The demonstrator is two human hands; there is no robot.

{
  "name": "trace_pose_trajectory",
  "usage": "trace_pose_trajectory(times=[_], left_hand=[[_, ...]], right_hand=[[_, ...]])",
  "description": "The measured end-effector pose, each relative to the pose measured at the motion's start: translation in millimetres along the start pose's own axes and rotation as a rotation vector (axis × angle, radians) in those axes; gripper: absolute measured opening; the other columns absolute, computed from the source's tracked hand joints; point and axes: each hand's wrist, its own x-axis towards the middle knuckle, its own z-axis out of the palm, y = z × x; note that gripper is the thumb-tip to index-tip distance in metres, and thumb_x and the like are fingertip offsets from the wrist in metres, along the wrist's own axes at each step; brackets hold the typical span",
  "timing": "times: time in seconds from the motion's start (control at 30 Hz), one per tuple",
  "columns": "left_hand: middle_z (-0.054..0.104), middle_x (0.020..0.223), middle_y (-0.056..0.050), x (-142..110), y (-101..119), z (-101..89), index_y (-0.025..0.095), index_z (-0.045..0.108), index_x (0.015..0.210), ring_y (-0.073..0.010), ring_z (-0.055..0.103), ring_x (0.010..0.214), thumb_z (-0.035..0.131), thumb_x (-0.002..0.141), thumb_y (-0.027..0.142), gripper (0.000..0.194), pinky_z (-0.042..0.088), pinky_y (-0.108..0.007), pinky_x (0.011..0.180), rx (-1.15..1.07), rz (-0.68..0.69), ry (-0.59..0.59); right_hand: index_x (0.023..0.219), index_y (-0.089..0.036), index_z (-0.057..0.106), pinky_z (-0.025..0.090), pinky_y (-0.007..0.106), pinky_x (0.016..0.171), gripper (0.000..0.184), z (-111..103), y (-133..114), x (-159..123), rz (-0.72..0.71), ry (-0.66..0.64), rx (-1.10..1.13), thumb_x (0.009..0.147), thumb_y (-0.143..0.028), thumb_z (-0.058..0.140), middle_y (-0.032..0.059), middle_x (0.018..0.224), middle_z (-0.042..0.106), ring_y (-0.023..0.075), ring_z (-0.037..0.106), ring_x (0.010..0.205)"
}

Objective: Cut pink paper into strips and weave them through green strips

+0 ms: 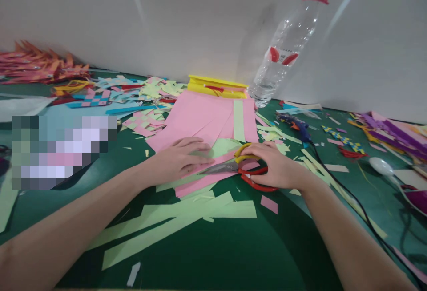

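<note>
The person's two hands are apart over a stack of pink paper sheets (200, 111) in the middle of the green surface (253, 255). The left hand (182, 159) lies palm down on the paper, fingers stretched out. The right hand (275, 162) is closed round the yellow and red handles of a pair of scissors (220, 166), whose blades point toward the left fingertips, over pink and pale green paper. I can't make out whether they are cutting into anything.

It's a crowded spot. Loose pale green strips (180, 215) lie crosswise just in front of the stack, with a small pink scrap (268, 204) near the scissors. Behind the stack sits a folded yellow piece (195, 84), and right beside it a clear plastic bottle (285, 46) slants up before the pale wall (183, 24).

On the right, a blue glue gun (295, 126) rests among clippings, its black cord (336, 184) trailing down alongside the right forearm. Further over are a white spoon (382, 166) and some purple paper pieces (393, 135). To the left, a heap of cut bits (163, 87) spreads toward a pink-and-blue woven piece (95, 97) and a pile of orange folded paper (40, 66); nearer, one object is pixelated beyond telling.
</note>
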Motion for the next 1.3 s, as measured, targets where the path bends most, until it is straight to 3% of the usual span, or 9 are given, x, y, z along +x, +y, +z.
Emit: trace_pose_trajectory(times=[0.2,0.4,1.3], left_hand=[[0.048,0.142,0.000,-0.3,-4.3,2.0,0.033,0.056,0.129,-0.0212,0.035,0.134,0.041,0.099,0.026,0.034,0.033,-0.042,0.109,-0.017,0.005,0.031],[0.046,0.144,0.000,-0.9,-4.3,2.5,0.034,0.053,0.131,-0.0208,0.032,0.136,0.040,0.099,0.019,0.038,0.032,-0.042,0.109,-0.025,-0.013,-0.010],[0.045,0.143,-0.002,-0.1,-2.4,1.9,0.035,0.054,0.130,-0.0205,0.031,0.136,0.041,0.099,0.020,0.037,0.033,-0.041,0.108,-0.044,-0.013,-0.014]], right_hand=[[0.108,-0.029,0.058,0.032,0.045,0.096,0.035,-0.4,0.3,-0.2,-0.004,-0.004,-0.002,0.074,-0.025,0.061,0.0030,0.122,0.061,0.0269,0.054,0.114],[0.108,-0.029,0.059,0.033,0.044,0.096,0.035,0.2,0.8,-0.2,-0.013,0.006,-0.008,0.074,-0.025,0.062,0.0023,0.122,0.062,0.0263,0.054,0.114],[0.111,-0.026,0.058,0.037,0.045,0.098,0.034,1.5,-5.8,-0.2,0.000,0.020,-0.017,0.078,-0.032,0.060,0.0049,0.121,0.062,0.0270,0.052,0.115]])
